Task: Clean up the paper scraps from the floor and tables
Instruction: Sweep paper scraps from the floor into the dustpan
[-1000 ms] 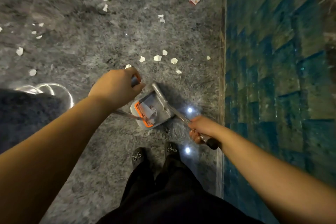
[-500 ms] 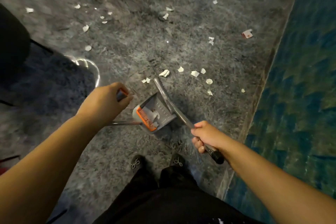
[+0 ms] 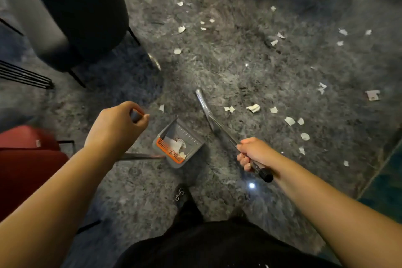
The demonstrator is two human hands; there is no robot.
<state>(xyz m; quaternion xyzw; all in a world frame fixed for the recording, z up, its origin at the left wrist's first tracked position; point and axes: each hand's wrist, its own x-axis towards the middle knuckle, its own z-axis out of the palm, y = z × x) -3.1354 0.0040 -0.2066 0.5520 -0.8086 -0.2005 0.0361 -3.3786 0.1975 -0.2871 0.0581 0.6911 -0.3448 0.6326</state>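
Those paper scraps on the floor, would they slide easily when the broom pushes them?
Probably. The paper scraps look small, thin and torn, so likely very light and floppy. Several are curled, so the broom may flick them rather than slide them. On this smooth-looking floor they may skid past the dustpan.

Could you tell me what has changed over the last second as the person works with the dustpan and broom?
The view has swung left and away from the blue wall, bringing a black chair and a red seat into sight. The dustpan now sits apart from the broom instead of against it. The left hand still grips the dustpan handle, the right hand the broom; paper scraps remain unswept.
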